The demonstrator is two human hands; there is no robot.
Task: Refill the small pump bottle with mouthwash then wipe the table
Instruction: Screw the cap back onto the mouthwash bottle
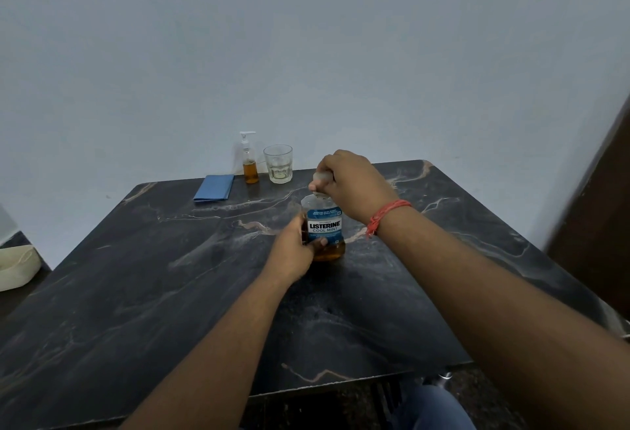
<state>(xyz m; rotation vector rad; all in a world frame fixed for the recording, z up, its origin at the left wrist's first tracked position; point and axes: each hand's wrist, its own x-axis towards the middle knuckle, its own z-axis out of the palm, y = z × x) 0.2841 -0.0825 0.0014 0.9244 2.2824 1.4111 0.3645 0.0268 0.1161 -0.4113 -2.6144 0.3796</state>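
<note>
A clear mouthwash bottle (325,225) with a blue label and amber liquid low inside stands upright near the middle of the dark marble table (170,293). My left hand (296,245) grips its lower left side. My right hand (351,180) closes around the clear cap (322,177) at the bottle's top. The small pump bottle (250,160), white pump head on and amber liquid in its lower part, stands at the table's far edge. A folded blue cloth (214,188) lies flat just left of it.
An empty drinking glass (278,163) stands right of the pump bottle by the pale wall. A cream-coloured object (17,267) sits off the table's left side. A dark brown surface (600,208) rises at the right.
</note>
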